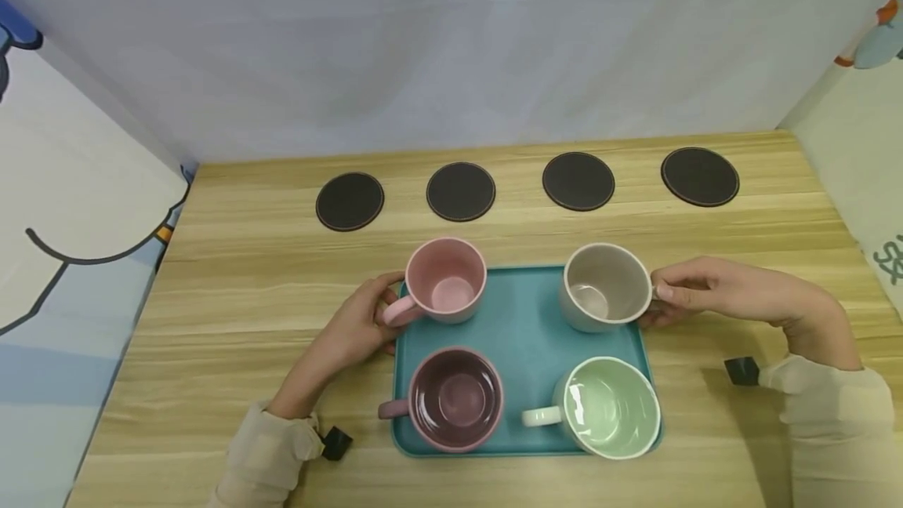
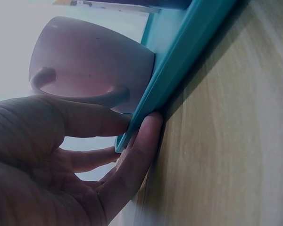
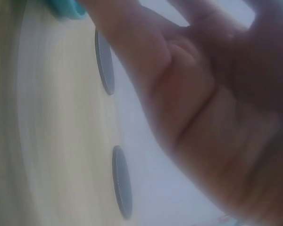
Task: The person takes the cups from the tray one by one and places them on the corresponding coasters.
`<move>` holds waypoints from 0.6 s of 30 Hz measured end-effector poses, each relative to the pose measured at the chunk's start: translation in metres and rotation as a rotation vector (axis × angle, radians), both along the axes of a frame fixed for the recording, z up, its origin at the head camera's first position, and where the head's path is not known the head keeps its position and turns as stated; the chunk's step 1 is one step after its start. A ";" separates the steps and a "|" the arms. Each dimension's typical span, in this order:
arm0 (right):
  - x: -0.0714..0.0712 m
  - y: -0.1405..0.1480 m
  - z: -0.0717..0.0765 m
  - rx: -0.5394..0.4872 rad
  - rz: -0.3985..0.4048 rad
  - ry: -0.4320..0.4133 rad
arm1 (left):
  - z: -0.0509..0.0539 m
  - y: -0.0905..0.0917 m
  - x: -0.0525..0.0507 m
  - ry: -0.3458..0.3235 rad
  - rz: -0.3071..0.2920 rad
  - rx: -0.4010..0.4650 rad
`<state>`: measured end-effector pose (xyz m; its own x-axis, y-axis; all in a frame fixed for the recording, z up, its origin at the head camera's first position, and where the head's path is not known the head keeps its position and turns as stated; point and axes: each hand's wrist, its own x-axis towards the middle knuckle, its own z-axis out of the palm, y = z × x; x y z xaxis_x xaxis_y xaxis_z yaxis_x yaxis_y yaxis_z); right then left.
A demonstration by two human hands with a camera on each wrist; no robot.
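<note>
A teal tray [image 1: 525, 335] bears a pink mug [image 1: 446, 273], a beige mug [image 1: 607, 281], a dark mauve mug [image 1: 457, 398] and a light green mug [image 1: 610, 406], all upright. My left hand [image 1: 360, 316] pinches the tray's left rim below the pink mug's handle, thumb above and fingers underneath, as the left wrist view shows. At the opposite rim, my right hand [image 1: 712, 292] grips the tray beside the beige mug's handle; that mug partly hides its fingertips. In the right wrist view, only a corner of the tray [image 3: 68, 7] shows past the thumb.
Behind the tray, a row of several round black coasters runs along the table's back: far left [image 1: 349, 201], inner left [image 1: 461, 191], inner right [image 1: 578, 181], far right [image 1: 700, 176]. A pale curtain [image 1: 451, 53] hangs behind the wooden table [image 1: 247, 273].
</note>
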<state>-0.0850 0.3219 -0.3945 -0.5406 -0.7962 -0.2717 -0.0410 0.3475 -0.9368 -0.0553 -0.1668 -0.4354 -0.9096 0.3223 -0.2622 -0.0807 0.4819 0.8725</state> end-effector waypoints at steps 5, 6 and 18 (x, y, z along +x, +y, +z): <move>0.000 -0.003 0.000 -0.002 -0.008 0.004 | 0.000 -0.001 -0.001 -0.004 0.004 -0.006; 0.000 -0.003 -0.001 -0.009 -0.008 0.008 | 0.000 -0.001 -0.001 -0.006 0.005 -0.005; -0.002 -0.004 -0.004 -0.133 -0.046 -0.025 | 0.001 0.000 -0.001 -0.027 0.021 -0.013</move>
<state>-0.0870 0.3175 -0.3986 -0.5719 -0.8005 -0.1794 -0.0041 0.2215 -0.9751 -0.0568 -0.1668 -0.4342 -0.9087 0.2994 -0.2908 -0.1146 0.4909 0.8636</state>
